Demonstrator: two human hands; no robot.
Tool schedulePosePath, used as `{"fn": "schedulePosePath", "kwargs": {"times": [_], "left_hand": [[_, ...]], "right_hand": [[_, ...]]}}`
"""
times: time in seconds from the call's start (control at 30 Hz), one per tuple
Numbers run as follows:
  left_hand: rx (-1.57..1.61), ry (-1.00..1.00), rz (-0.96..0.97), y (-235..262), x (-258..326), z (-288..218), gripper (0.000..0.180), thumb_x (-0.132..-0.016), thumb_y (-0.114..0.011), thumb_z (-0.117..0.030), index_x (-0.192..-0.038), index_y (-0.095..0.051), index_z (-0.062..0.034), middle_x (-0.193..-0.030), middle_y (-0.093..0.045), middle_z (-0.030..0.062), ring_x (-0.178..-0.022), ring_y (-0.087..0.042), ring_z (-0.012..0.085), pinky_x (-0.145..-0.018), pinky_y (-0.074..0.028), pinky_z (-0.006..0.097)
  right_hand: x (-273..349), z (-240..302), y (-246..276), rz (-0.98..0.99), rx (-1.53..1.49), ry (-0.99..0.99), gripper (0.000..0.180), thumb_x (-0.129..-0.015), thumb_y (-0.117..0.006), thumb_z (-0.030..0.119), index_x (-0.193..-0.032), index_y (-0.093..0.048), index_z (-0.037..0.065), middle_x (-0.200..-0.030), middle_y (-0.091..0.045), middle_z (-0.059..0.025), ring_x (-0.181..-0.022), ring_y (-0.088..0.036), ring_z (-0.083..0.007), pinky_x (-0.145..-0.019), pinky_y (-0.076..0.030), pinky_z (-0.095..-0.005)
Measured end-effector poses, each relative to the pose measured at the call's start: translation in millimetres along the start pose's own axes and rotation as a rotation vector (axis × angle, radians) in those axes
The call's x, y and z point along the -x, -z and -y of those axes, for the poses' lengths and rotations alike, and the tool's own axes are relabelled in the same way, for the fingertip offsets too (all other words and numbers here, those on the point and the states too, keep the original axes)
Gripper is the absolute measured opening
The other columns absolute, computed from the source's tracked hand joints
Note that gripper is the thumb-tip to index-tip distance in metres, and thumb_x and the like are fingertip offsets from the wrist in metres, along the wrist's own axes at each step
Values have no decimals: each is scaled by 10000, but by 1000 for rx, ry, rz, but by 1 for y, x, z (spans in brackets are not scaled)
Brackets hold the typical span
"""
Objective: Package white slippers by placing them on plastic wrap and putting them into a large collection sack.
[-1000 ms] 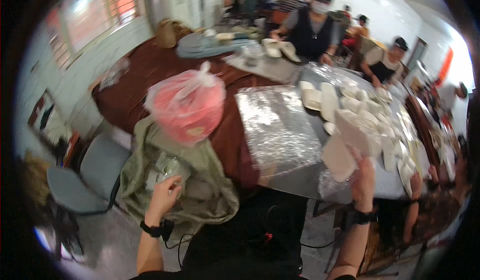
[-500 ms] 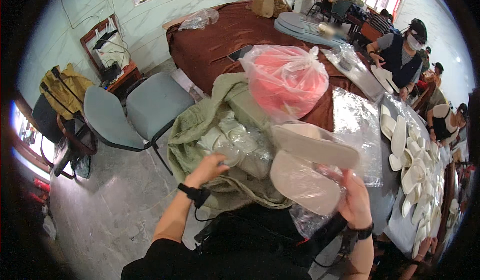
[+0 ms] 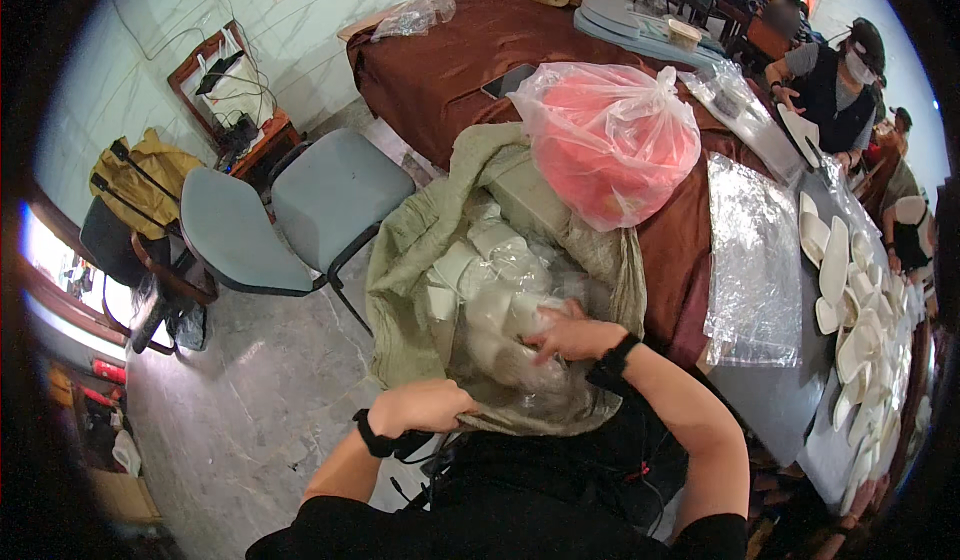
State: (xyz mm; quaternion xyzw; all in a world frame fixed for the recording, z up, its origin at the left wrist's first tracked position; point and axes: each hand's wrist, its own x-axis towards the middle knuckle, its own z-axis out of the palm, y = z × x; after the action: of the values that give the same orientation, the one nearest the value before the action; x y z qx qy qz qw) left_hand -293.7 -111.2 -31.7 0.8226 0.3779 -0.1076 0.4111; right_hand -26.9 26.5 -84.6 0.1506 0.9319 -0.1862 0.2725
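A green woven sack (image 3: pixel 410 270) stands in front of me with its mouth spread wide. Inside lie several pale slippers in clear plastic bags (image 3: pixel 505 260), blurred where they lie nearest my right hand. My left hand (image 3: pixel 425 407) is closed on the sack's near rim. Reaching in from the right, my right hand (image 3: pixel 580 338) rests against the bagged slippers, its fingers apart. Motion smears the fingertips and the bag under them.
A knotted clear bag of pink-red contents (image 3: pixel 612 145) sits on the brown-covered table (image 3: pixel 440 80), beyond the sack. Flat clear bags (image 3: pixel 755 260) and loose cream slippers (image 3: pixel 858 345) lie at right. A grey chair (image 3: pixel 335 200) stands left. A co-worker (image 3: pixel 835 90) holds slippers at far right.
My right hand has moved left and down into the sack, and the bagged slippers it held are no longer raised. My left hand has come nearer and taken the sack's rim.
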Motion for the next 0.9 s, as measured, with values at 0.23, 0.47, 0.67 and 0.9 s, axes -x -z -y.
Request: {"fn": "schedulePosePath", "kwargs": {"times": [0.23, 0.47, 0.67, 0.9], "left_hand": [[-33, -207, -92, 34, 14, -38, 340, -710, -637, -44, -1046, -686, -26, -765, -648, 232, -753, -637, 433, -651, -496, 511], [-94, -338, -132, 55, 44, -51, 322, -727, -670, -80, -1043, -724, -50, -802, -689, 115, -762, -628, 332, -679, -495, 420], [-70, -336, -293, 61, 12, -51, 440, -680, -620, -36, -1107, -719, -75, -847, -716, 153, -800, -658, 372, -756, -535, 447], [-295, 68, -737, 88, -38, -17, 471, -703, -563, 54, -1135, -709, -65, -869, -692, 241, -832, -676, 425, -790, -540, 486]], "right_hand": [[-96, 32, -51, -320, 130, 119, 232, -830, -650, 247, -1027, -740, 166, -1192, -693, -80, -1161, -631, -285, -936, -403, -614], [-71, 98, 32, -476, 383, 500, 143, -845, -626, 234, -884, -762, 215, -1012, -725, 36, -1134, -620, -217, -1120, -307, -527], [-86, 24, -71, -537, 248, 78, 361, -903, -603, 243, -1250, -696, 218, -1263, -682, -4, -1359, -471, -251, -1169, -257, -565], [75, 32, 16, -358, -522, 39, 291, -928, -561, 131, -1170, -671, 13, -1126, -716, -184, -1031, -670, -396, -839, -523, -453]]}}
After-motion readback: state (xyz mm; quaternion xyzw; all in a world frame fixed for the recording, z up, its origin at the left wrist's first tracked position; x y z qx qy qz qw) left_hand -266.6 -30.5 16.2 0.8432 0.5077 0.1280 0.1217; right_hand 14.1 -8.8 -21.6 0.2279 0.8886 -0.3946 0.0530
